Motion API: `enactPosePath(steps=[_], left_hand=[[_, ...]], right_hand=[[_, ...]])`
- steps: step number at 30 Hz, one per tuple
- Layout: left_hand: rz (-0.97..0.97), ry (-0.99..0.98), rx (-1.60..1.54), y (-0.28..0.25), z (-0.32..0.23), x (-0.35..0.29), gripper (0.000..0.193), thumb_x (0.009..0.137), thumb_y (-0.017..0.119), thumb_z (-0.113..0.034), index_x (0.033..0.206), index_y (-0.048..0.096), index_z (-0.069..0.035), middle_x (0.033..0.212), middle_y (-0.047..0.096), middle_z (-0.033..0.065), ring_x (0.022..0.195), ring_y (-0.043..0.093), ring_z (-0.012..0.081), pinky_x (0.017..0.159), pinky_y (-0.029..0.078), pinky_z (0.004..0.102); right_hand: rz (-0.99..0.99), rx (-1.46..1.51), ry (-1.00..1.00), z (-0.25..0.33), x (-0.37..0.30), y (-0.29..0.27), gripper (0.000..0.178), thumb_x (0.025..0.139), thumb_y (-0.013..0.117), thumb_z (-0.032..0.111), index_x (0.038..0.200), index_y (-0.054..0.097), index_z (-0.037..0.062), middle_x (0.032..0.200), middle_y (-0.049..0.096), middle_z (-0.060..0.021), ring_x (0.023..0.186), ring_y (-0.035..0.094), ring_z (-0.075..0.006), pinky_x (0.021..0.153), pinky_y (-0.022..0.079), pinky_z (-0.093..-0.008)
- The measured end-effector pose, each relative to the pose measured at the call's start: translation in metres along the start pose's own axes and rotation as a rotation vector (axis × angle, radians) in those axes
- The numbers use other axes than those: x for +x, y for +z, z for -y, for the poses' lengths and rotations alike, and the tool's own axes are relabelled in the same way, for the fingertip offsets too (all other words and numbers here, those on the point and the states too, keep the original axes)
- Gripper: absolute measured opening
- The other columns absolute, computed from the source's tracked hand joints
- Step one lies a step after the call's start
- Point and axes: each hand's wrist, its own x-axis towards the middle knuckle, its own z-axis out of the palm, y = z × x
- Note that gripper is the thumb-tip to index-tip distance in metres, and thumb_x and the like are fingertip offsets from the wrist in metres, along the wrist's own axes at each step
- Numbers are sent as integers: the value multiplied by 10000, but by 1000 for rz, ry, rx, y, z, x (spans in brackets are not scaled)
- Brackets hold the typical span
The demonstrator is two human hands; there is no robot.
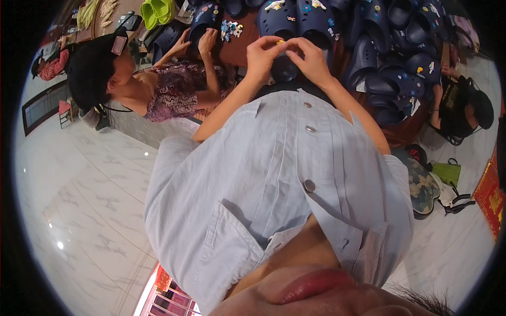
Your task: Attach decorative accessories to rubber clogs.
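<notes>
My left hand and my right hand meet above the edge of the brown table, their fingertips pinched together. Between them is a small yellow piece, too small to make out fully. A dark blue clog shows just below and between my hands. Beyond them stands a pair of dark blue clogs with colourful charms on top. A small heap of blue and white charms lies to the left of my left hand.
Many dark blue clogs are piled at the right. Bright green clogs stand at the far left. A person in a black cap works close on my left with both hands near a clog; another person sits at the right.
</notes>
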Motion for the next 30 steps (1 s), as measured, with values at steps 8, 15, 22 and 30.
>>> enactPosePath(steps=[8,15,22,30], left_hand=[[-78,-139,-245,-55,21,53,285,884,677,-96,1120,632,58,966,674,91,818,662,155,723,490,250],[39,-178,35,-81,49,107,274,876,706,-195,1080,689,-13,938,676,10,802,595,89,695,456,205],[49,-97,289,-70,43,124,231,844,736,-202,999,724,-31,827,676,-6,697,571,70,627,429,204],[74,-133,427,-61,20,123,271,797,786,-227,1031,728,-102,828,674,-25,694,562,52,544,391,202]], right_hand=[[204,-680,-134,-24,-8,-15,349,845,660,230,1186,613,173,887,581,-88,911,589,-262,740,502,-382],[376,-657,-24,-51,-17,-12,380,879,604,370,1232,572,232,1008,544,-150,980,574,-341,800,488,-449],[451,-619,19,-50,-13,-15,353,890,585,391,1208,581,239,1031,532,-154,1003,562,-340,840,476,-450],[467,-601,47,-54,-12,-17,362,890,580,411,1216,589,254,1016,529,-152,1004,562,-345,848,476,-453]])
